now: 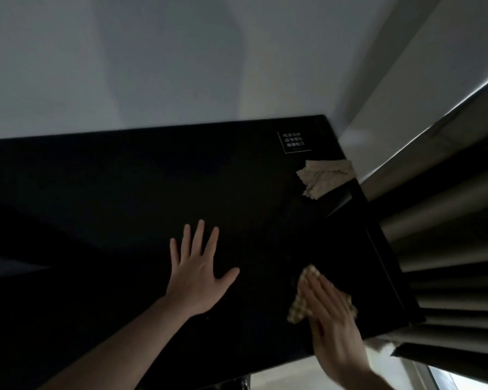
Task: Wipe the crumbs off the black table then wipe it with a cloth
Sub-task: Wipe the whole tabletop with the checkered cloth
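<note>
The black table (119,192) fills the lower middle of the head view. My left hand (199,274) lies flat on it with the fingers spread, holding nothing. My right hand (331,319) presses flat on a beige waffle-weave cloth (297,309) near the table's right front corner; the cloth's edges stick out from under the fingers. A second beige cloth (323,177) lies crumpled near the table's far right edge. I cannot make out crumbs on the dark surface.
A white printed label (293,142) sits at the table's far right corner. A pale wall (152,57) stands behind the table. Grey pleated curtains (448,235) hang close along the right edge. Light floor (288,372) shows below the front edge.
</note>
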`<state>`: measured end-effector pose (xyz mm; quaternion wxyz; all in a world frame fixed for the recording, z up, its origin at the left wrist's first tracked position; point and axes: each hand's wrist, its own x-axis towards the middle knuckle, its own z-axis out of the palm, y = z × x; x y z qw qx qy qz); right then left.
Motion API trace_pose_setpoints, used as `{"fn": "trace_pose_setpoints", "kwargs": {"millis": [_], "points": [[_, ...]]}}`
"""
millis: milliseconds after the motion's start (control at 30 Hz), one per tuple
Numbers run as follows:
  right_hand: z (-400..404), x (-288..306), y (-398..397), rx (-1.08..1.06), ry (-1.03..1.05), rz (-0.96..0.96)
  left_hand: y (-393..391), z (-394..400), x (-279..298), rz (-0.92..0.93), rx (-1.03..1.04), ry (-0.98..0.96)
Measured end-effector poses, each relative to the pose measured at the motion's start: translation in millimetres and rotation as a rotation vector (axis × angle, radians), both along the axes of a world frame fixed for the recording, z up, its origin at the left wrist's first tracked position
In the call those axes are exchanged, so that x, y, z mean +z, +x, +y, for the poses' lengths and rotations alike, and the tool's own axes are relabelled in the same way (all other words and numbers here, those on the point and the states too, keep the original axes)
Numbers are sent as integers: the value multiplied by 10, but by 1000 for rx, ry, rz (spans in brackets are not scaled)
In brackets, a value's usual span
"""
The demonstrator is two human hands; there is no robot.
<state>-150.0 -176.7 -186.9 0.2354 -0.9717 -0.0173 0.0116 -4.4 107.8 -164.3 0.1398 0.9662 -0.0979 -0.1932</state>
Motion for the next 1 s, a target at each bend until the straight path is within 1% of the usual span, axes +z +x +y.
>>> {"fn": "trace_pose_setpoints", "kwargs": {"millis": [100, 167, 267, 333, 400, 500, 533, 600, 700, 800, 867, 933, 1000], "points": [[-163, 37, -430, 28, -12, -29, -32, 1, -33, 10, -46, 61], [-273, 111, -313, 1, 22, -22, -33, -2, -29, 15, -50, 71], [-425, 266, 318, -139, 166, -46, -34, -5, -34, 18, -57, 89], [-609, 276, 901, -232, 193, -118, -27, -7, -47, 21, -56, 91], [-846, 166, 1437, -278, 98, -137, -24, -11, -65, 12, -56, 100], [-1030, -27, 1807, -312, -63, -20, -45, -17, -89, -29, -45, 107], [-1018, -91, 1778, -334, -101, 11, -60, -21, -100, -49, -36, 105], [-923, -155, 1530, -359, -129, -13, -88, -39, -112, -102, -14, 97], [-687, -111, 849, -341, -67, -50, -122, -58, -121, -150, 10, 84], [-407, -50, 185, -320, 6, 4, -132, -60, -116, -164, 13, 88], [-180, -37, -137, -230, 42, 15, -129, -53, -108, -162, 24, 79], [14, 28, -232, -87, 105, -13, -128, -49, -89, -151, 30, 67], [181, 155, 6, -67, 232, 44, -115, -40, -68, -134, 41, 48]]}}
